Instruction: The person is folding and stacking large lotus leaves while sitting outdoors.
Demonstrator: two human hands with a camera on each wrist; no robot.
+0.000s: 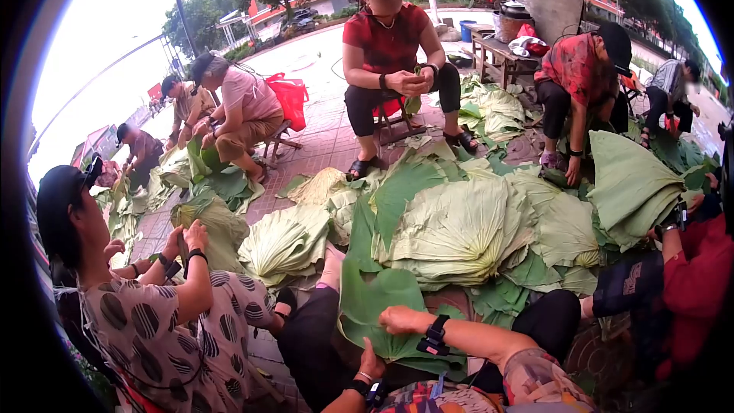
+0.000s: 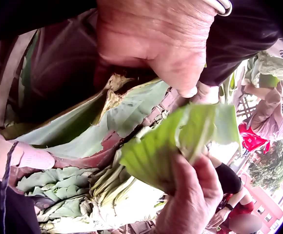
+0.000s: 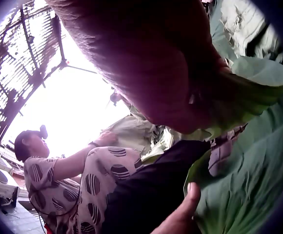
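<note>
A large green leaf (image 1: 375,302) lies over the wearer's lap. Beside its lower edge is my left hand (image 1: 368,361), thumb raised; in the right wrist view the left hand (image 3: 180,214) has its thumb at the leaf's (image 3: 249,180) rim, other fingers mostly hidden. My right hand (image 1: 405,320) is above the leaf. In the left wrist view the right hand (image 2: 192,195) pinches a bright green leaf part (image 2: 166,141) between thumb and fingers, below the left hand (image 2: 153,39). The right hand (image 3: 146,63) fills the top of the right wrist view, its fingertips partly hidden.
Stacks of pale folded leaves (image 1: 451,229) cover the paving ahead. A person in a patterned shirt (image 1: 153,313) sits close on the left, another in red (image 1: 696,283) on the right. Several people sit beyond, near a wooden table (image 1: 497,50).
</note>
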